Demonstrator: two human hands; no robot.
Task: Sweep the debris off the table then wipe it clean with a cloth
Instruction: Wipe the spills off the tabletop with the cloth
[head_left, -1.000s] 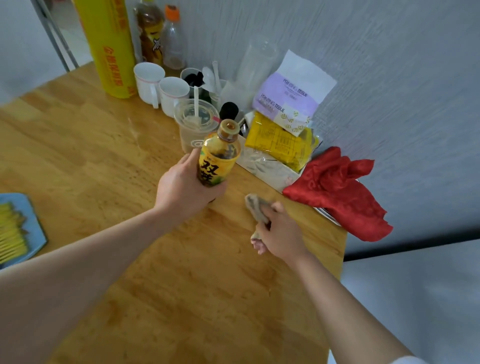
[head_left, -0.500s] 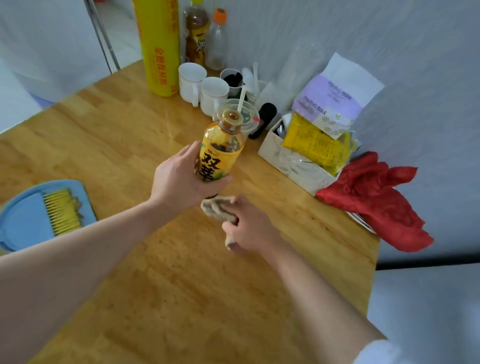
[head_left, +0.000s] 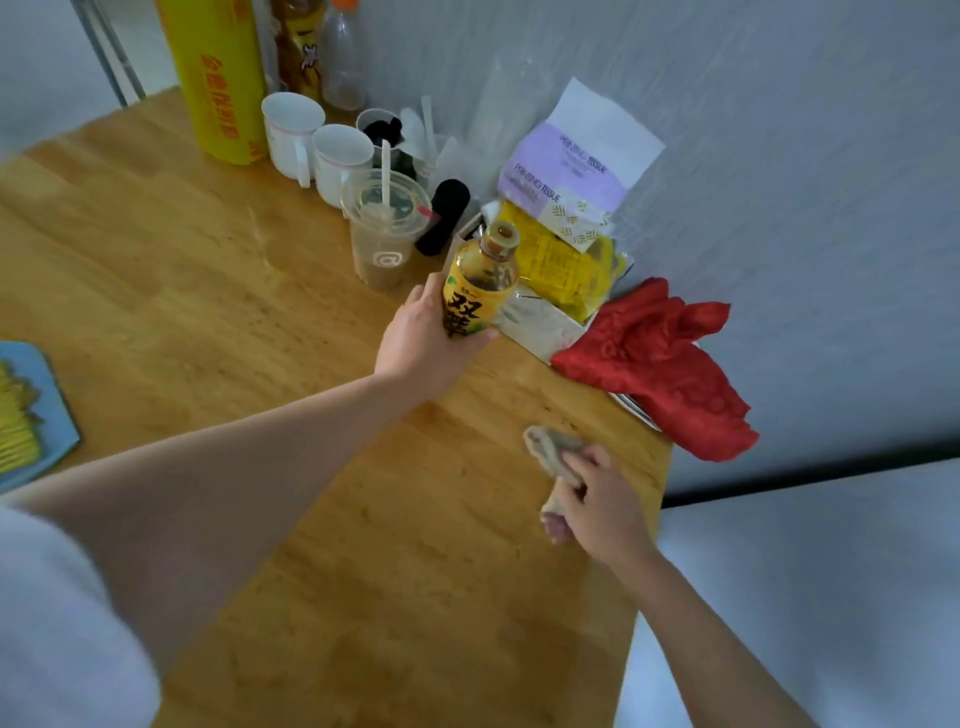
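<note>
My left hand (head_left: 421, 348) grips a yellow-labelled tea bottle (head_left: 480, 283) and holds it tilted near the back of the wooden table (head_left: 182, 280). My right hand (head_left: 597, 499) clutches a bunched beige cloth (head_left: 550, 449) and presses it on the tabletop close to the right edge. Small dark specks dot the wood around the cloth. A blue dustpan (head_left: 49, 395) with a yellow brush (head_left: 15, 426) in it lies at the far left edge of the view.
Against the wall stand a yellow roll (head_left: 218, 78), two white mugs (head_left: 311, 140), a plastic drink cup with a straw (head_left: 384, 234), bottles, a tissue pack (head_left: 576, 166) and a white box. A red cloth (head_left: 660, 364) hangs over the right edge.
My right hand with the cloth has slid from under the bottle to the right, near the table's edge. My left hand has carried the bottle further back toward the box.
</note>
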